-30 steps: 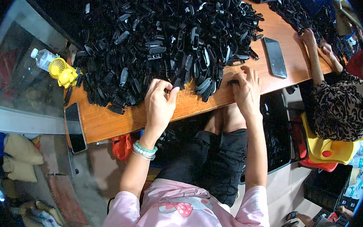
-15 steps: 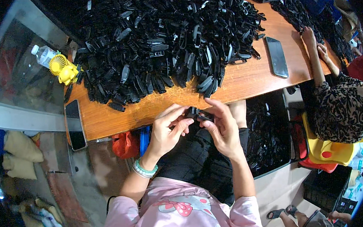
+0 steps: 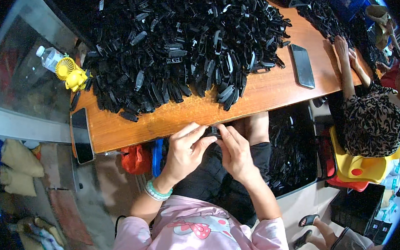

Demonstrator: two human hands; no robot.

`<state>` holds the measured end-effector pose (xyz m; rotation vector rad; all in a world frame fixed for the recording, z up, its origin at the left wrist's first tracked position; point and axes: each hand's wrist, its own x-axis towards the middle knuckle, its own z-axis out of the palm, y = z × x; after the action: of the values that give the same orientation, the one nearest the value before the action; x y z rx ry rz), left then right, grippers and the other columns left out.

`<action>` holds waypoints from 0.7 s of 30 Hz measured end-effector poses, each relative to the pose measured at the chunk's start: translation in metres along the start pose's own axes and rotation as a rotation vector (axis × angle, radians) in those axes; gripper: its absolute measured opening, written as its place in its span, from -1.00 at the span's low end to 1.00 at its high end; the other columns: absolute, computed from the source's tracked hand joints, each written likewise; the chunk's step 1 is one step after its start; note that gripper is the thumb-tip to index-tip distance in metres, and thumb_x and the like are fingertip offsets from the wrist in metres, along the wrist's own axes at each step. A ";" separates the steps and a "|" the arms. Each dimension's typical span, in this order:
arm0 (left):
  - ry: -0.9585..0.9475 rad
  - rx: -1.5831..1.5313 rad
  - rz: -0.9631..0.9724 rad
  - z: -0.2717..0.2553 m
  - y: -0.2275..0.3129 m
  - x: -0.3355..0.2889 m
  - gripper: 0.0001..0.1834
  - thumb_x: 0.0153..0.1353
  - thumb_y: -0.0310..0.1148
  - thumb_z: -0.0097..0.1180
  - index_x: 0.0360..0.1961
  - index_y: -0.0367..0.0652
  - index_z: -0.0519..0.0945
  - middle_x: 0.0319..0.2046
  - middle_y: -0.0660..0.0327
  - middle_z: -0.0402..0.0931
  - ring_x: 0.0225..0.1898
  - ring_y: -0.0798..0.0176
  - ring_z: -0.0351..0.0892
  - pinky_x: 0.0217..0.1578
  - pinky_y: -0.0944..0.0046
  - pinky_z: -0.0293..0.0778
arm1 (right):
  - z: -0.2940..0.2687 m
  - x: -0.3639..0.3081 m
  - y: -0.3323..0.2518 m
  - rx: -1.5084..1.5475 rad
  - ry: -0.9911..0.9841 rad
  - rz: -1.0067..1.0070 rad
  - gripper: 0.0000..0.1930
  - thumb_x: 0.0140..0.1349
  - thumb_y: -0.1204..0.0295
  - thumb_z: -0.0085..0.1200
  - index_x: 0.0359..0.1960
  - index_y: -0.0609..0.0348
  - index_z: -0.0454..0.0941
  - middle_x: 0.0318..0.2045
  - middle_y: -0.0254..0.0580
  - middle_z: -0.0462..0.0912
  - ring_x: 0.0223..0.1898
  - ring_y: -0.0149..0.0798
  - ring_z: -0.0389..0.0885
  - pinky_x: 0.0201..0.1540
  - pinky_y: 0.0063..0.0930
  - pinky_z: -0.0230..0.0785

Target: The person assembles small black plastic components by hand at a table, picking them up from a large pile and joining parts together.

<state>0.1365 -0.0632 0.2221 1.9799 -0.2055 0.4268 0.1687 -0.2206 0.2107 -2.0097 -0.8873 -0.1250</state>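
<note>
Just off the near edge of the wooden table [image 3: 162, 122], above my lap, both of my hands meet around a small black plastic piece [image 3: 213, 131]. My left hand [image 3: 183, 153] pinches it between thumb and fingers; a pale green bead bracelet circles that wrist. From the other side, the thumb and fingers of my right hand [image 3: 236, 153] are pressed on the same piece. The fingers cover most of it, so its exact kind cannot be made out. Beyond my hands, a large heap of similar black plastic pieces [image 3: 168, 52] covers much of the table.
Phones lie at the table's left end [image 3: 82, 137] and at the right [image 3: 302, 66]. A yellow fan [image 3: 71, 75] stands by a plastic bottle [image 3: 50, 59]. A black bin [image 3: 294, 153] of parts is beside my knee. At right, a co-worker [image 3: 374, 120] reaches to another pile.
My right hand has moved left and its spread fingers have closed in on the piece against my left hand. The co-worker's hands have shifted, and the legs at lower right have moved.
</note>
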 end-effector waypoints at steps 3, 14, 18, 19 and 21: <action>-0.008 -0.063 -0.113 0.004 0.004 -0.001 -0.81 0.16 -0.50 0.13 -0.30 -0.47 0.53 -0.53 0.14 0.42 -0.58 0.42 0.42 -0.62 0.41 0.29 | 0.011 -0.004 -0.004 -0.010 0.123 0.053 -0.47 0.00 0.69 0.06 0.09 0.30 0.33 -0.29 0.05 0.46 -0.32 0.10 0.49 -0.25 -0.20 0.40; -0.101 -0.780 -0.443 -0.002 0.000 -0.006 -0.71 0.18 -0.40 0.14 -0.13 -0.39 0.57 -0.41 0.25 0.48 -0.62 0.48 0.44 -0.63 0.53 0.32 | 0.010 -0.007 -0.002 0.404 0.369 0.185 -0.90 0.11 0.58 0.10 -0.33 0.32 0.51 -0.56 -0.22 0.49 -0.58 -0.41 0.45 -0.51 -0.56 0.31; -0.117 -0.268 -0.199 -0.006 -0.019 0.020 -0.75 0.21 -0.36 0.11 -0.20 -0.37 0.58 -0.37 0.17 0.50 -0.45 0.37 0.50 -0.52 0.42 0.39 | 0.009 -0.008 0.010 0.517 0.156 0.421 -0.86 0.13 0.55 0.12 -0.29 0.35 0.52 -0.56 -0.17 0.47 -0.61 -0.35 0.44 -0.53 -0.54 0.30; -0.041 0.012 -0.047 -0.008 -0.028 0.031 -0.75 0.21 -0.36 0.11 -0.21 -0.36 0.56 -0.34 0.12 0.50 -0.38 0.31 0.52 -0.46 0.36 0.42 | 0.007 -0.006 0.013 0.340 -0.021 0.318 -0.84 0.13 0.53 0.12 -0.27 0.36 0.52 -0.54 -0.15 0.49 -0.59 -0.33 0.44 -0.50 -0.51 0.32; 0.134 0.297 -0.030 -0.006 -0.042 0.057 -0.73 0.20 -0.38 0.09 -0.16 -0.37 0.50 -0.24 0.03 0.46 -0.28 0.12 0.52 -0.35 0.24 0.45 | 0.008 0.004 0.013 0.266 -0.019 0.121 -0.85 0.20 0.50 0.08 -0.23 0.32 0.50 -0.48 -0.28 0.49 -0.52 -0.48 0.46 -0.47 -0.62 0.33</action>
<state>0.2018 -0.0372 0.2116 2.2310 -0.0274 0.5964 0.1779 -0.2168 0.1988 -1.8123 -0.7496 0.0769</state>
